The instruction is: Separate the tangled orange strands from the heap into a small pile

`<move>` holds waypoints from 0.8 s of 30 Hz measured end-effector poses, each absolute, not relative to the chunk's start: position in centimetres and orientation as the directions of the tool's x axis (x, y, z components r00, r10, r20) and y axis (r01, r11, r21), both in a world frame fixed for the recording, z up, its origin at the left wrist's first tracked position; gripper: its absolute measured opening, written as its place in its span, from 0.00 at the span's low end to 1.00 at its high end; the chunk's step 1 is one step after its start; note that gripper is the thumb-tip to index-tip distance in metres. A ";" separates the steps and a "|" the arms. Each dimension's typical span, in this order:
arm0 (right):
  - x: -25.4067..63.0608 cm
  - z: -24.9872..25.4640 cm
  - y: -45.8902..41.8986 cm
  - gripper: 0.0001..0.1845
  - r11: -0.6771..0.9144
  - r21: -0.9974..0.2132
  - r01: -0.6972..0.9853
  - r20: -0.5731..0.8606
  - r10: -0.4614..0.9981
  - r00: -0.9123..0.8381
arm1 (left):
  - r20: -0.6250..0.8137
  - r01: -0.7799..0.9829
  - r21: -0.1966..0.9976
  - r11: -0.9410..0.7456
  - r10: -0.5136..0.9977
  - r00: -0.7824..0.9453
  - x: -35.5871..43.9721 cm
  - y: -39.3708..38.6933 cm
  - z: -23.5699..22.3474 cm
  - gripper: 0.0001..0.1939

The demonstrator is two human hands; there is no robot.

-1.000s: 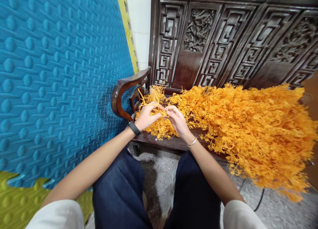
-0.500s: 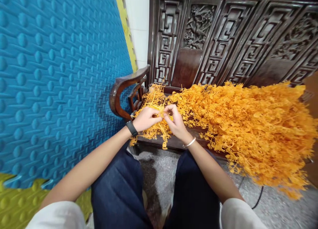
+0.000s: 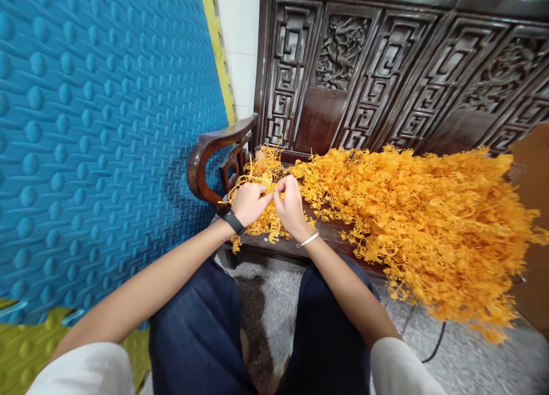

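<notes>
My left hand, a dark band on its wrist, is closed in a pinch around thin orange artificial stems, whose loose ends curl out to the left. Right beside it, my right hand pinches with thumb and fingertips at the same stems; the exact spot it grips is mostly covered by the fingers. Both hands hover over a small heap of orange artificial foliage at the left end of a dark wooden bench seat. Some frilly sprigs hang down below my left hand.
A large pile of orange foliage spreads along the bench to the right, overhanging its front edge. The curved armrest stands left of my hands, the carved backrest behind. Blue foam mat lies left; a cardboard box stands far right.
My right hand has shifted slightly left and up, its fingers curling tighter close to my left hand. The stems' loose ends now curl lower on the left.
</notes>
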State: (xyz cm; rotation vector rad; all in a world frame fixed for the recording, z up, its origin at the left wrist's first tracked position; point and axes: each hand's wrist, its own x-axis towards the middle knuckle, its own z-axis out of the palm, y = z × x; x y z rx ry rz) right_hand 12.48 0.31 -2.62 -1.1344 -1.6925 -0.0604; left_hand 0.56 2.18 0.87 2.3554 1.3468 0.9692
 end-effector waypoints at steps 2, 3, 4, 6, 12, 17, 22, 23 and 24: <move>13.0 -2.6 1.0 0.07 0.491 -0.421 0.763 0.761 0.649 0.003 | 0.415 0.696 0.500 -0.515 0.848 0.329 0.6 2.2 0.8 0.17; 13.7 -2.5 1.5 0.08 0.441 -0.420 0.793 0.757 0.652 0.038 | 0.406 0.709 0.500 -0.498 0.858 0.316 0.6 2.0 0.8 0.18; 14.8 -2.5 2.2 0.08 0.386 -0.438 0.812 0.749 0.656 0.092 | 0.393 0.716 0.506 -0.480 0.868 0.305 0.5 1.7 0.9 0.18; 17.7 -2.5 3.7 0.08 0.280 -0.555 0.784 0.706 0.657 0.265 | 0.378 0.706 0.529 -0.472 0.875 0.301 0.3 1.0 1.1 0.19; 24.0 -4.4 5.8 0.09 0.247 -0.838 0.486 0.364 0.917 0.162 | 0.412 0.537 0.644 -0.545 0.838 0.357 -0.6 1.2 1.0 0.16; 22.5 -5.7 5.8 0.02 0.252 -0.736 0.628 0.280 0.958 -0.056 | 0.326 0.304 0.842 -0.445 0.870 0.370 -0.9 2.9 0.6 0.12; 21.5 -6.1 6.3 0.04 0.243 -0.685 0.687 0.261 0.962 -0.080 | 0.251 0.041 0.958 -0.283 0.901 0.354 -0.8 2.7 1.1 0.12; 21.5 -6.2 6.4 0.04 0.236 -0.679 0.695 0.254 0.964 -0.079 | 0.245 0.010 0.964 -0.265 0.903 0.353 -0.9 2.7 1.1 0.12; 21.5 -6.3 6.4 0.05 0.226 -0.675 0.702 0.246 0.966 -0.075 | 0.240 -0.011 0.967 -0.253 0.905 0.352 -0.9 2.6 1.2 0.13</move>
